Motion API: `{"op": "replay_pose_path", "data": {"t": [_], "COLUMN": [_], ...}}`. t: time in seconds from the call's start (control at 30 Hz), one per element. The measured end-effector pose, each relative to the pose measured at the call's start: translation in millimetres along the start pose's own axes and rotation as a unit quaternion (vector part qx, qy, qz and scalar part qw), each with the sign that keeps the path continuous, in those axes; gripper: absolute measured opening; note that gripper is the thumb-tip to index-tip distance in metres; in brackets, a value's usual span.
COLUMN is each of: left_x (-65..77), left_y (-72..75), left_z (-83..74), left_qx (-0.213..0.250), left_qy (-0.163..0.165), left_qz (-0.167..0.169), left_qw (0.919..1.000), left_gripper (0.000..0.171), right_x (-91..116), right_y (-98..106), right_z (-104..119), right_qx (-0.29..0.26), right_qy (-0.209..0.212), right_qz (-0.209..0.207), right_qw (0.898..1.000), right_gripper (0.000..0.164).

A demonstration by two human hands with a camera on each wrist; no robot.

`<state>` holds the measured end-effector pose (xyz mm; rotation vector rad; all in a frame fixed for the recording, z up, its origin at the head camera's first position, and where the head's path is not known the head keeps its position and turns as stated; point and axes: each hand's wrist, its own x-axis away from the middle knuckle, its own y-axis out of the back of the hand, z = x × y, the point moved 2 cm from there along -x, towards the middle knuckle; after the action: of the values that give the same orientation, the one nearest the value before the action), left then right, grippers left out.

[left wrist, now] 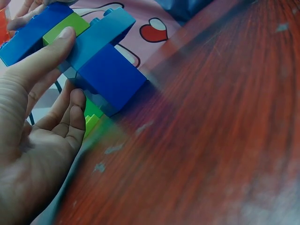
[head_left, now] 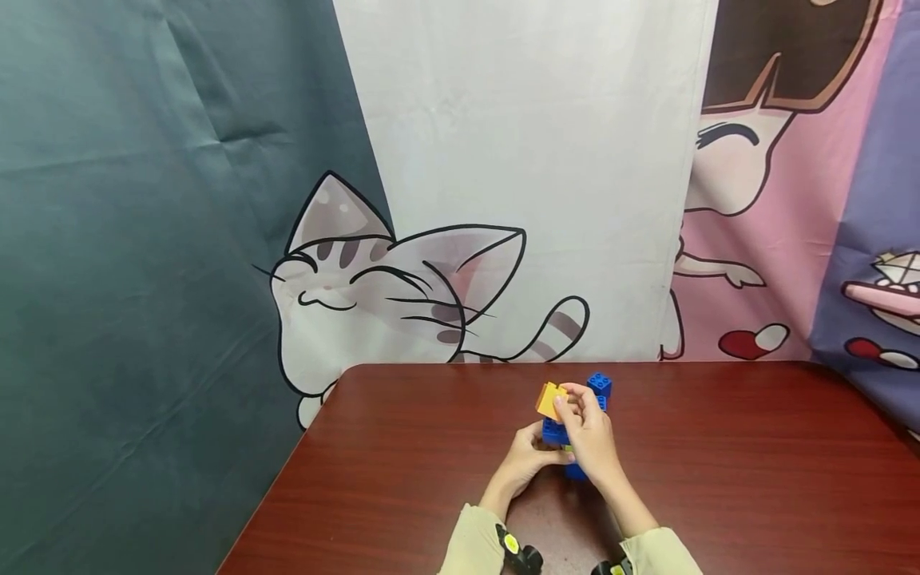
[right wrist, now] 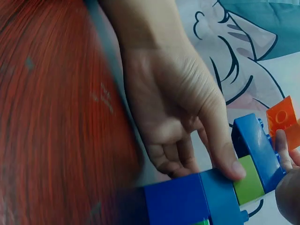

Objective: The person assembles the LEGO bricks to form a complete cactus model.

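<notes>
A stack of toy building blocks stands on the table, with a dark blue block (left wrist: 112, 77) low down, a lighter blue block (left wrist: 101, 37) over it, then a lime green block (right wrist: 249, 180) and a long blue block (right wrist: 258, 151) on top. My left hand (head_left: 528, 461) grips the stack from the left side, its thumb pressed on the green block. Just above the top blue block, my right hand (head_left: 592, 443) pinches an orange block (head_left: 551, 400) between thumb and fingers. The orange block is tilted, its hollow underside showing in the right wrist view.
Another blue block (head_left: 600, 385) with studs shows just beyond my right hand. Bright green pieces (left wrist: 91, 119) peek out behind the stack. The reddish-brown table (head_left: 402, 479) ends at a hanging cloth (head_left: 532, 160) printed with cartoon figures.
</notes>
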<state>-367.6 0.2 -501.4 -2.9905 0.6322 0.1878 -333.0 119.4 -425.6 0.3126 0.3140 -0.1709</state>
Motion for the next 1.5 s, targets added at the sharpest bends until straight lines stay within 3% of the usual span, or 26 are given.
{"op": "replay_pose_path", "data": {"t": [0.23,0.5,1.2,1.5], "left_x": [-0.9,1.5,6.6,6.6], "left_y": [1.3,2.1,3.3,3.6], "left_z": [2.5,2.4,-0.5,2.4], "left_qx": [0.016,0.003,0.055,0.028], "left_qy": [0.006,0.012,0.025,0.027], "left_qz": [0.001,-0.009,-0.024,-0.038], "left_qw": [0.9999,0.9999,0.9979,0.9985], "left_gripper": [0.043,0.046,0.039,0.032], "right_x": [1.5,1.9,1.0,2.3], "right_y": [-1.3,-2.2,-2.6,-0.2], "right_z": [-1.9,-4.5,-4.4,-5.0], "right_qx": [-0.012,-0.035,0.001,-0.008], "right_qy": [0.01,0.004,0.026,0.017], "right_qz": [0.016,0.022,0.031,0.05], "right_qw": [1.0,0.999,0.999,0.999], "right_gripper": [0.037,0.036,0.039,0.039]}}
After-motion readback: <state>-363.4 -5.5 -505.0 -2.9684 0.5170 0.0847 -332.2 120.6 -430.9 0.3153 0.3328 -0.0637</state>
